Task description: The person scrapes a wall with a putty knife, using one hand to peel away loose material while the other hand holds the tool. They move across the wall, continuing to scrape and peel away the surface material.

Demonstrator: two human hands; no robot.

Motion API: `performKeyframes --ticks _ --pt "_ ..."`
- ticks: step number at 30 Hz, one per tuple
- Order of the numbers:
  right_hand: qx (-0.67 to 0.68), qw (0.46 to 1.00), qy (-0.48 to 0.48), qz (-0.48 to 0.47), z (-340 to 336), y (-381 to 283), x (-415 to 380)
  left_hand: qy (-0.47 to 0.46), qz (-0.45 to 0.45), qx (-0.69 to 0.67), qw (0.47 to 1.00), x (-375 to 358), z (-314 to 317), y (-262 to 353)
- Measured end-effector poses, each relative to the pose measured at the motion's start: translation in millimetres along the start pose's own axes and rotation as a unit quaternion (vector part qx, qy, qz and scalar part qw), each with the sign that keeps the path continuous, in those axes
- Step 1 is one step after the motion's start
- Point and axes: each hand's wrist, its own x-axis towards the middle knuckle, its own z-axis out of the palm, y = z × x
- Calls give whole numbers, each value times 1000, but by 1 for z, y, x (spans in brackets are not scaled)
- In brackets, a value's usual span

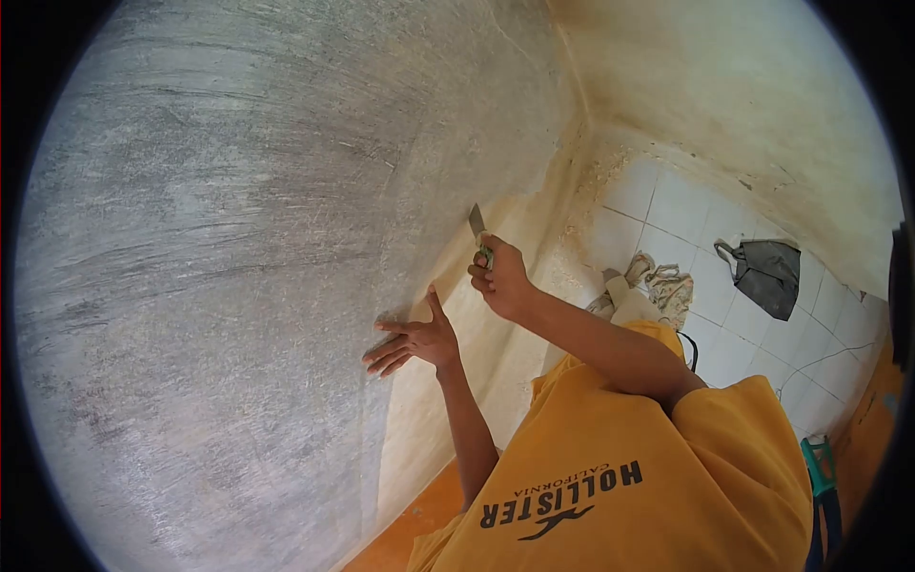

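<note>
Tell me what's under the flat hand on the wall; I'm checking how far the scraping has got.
The left hand lies flat on scraped grey wall beside remaining cream paint. The surface beneath the palm is hidden.

The right hand (500, 278) gripped a scraper (479, 232) against the grey wall (238, 238), while the left hand (415, 339) lay flat just below it.

The word "HOLLISTER" is printed in large dark capitals on the yellow shirt (610, 448), and it is seen upside down from the head camera. The smaller word "CALIFORNIA" is set in an arc beside it, with a dark bird emblem printed on the other side of the large word. No other writing, number or sign can be read on the wall (238, 238), the floor tiles (724, 334) or the other things in view.
</note>
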Motion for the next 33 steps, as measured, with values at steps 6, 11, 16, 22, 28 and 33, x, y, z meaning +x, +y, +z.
performKeyframes --ticks 6,11,16,22,28,33 --pt "-6 999 17 -44 -15 -8 33 -13 3 5 1000 -2 -3 -1" --pt "-5 1000 -1 -19 -12 -10 17 -15 10 10 1000 0 -4 -1" --pt "-8 1000 18 -1 -24 -27 37 -19 6 -16 1000 -2 -4 1" --pt "1 1000 -12 0 -33 -26 40 -19 8 -17 1000 -2 -4 -2" --pt "-12 1000 -15 -15 -23 -17 28 -20 13 0 1000 0 -1 -4" --pt "-8 1000 -5 -20 -40 -29 58 -15 11 5 1000 0 0 0"
